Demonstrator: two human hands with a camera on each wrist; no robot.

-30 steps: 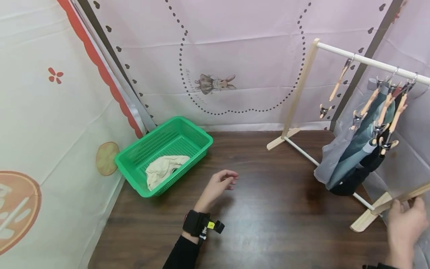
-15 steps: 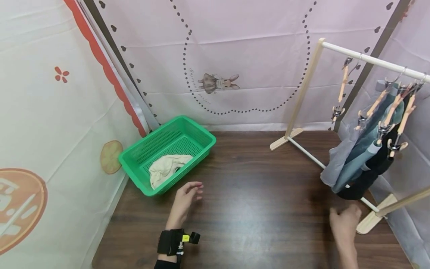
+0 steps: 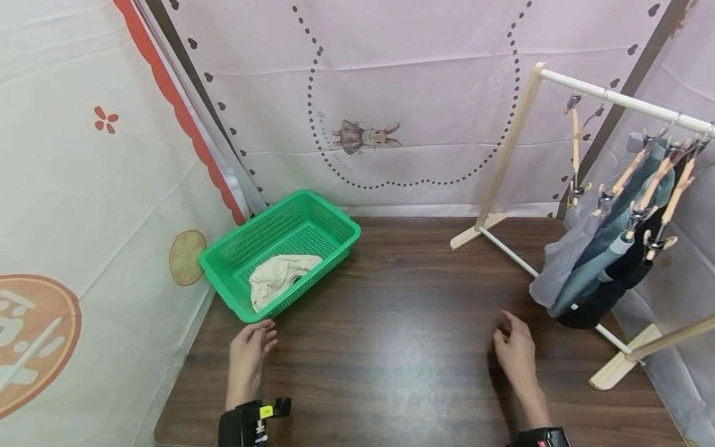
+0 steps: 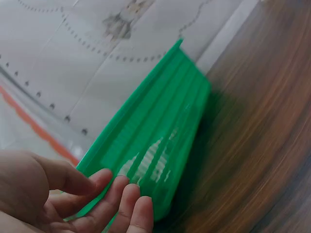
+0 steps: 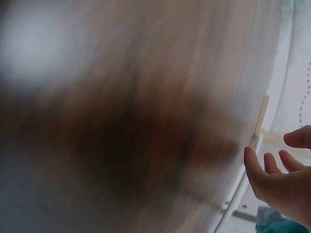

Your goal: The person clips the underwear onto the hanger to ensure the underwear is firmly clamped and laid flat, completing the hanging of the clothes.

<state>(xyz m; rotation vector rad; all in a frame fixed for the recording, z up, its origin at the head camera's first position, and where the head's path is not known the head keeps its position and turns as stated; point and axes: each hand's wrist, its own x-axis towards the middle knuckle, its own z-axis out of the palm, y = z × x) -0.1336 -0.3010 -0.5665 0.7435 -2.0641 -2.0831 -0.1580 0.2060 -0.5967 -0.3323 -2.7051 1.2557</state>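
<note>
My left hand is just in front of the near corner of a green plastic basket, its fingers loosely bent and holding nothing. In the left wrist view the fingertips overlap the basket's side; whether they touch it I cannot tell. A crumpled cream cloth lies inside the basket. Over the table to the right, my right hand is held with nothing in it, fingers relaxed and apart, as the right wrist view confirms.
A small wood-and-white clothes rack stands at the right. Several garments hang there on clip hangers, and one bare hanger hangs at the far end. Printed fabric walls border the brown table behind and at both sides.
The right hand has let go of the rack's near foot post and moved left over the table. The left hand has moved left and down towards the basket. The bare hanger has swung.
</note>
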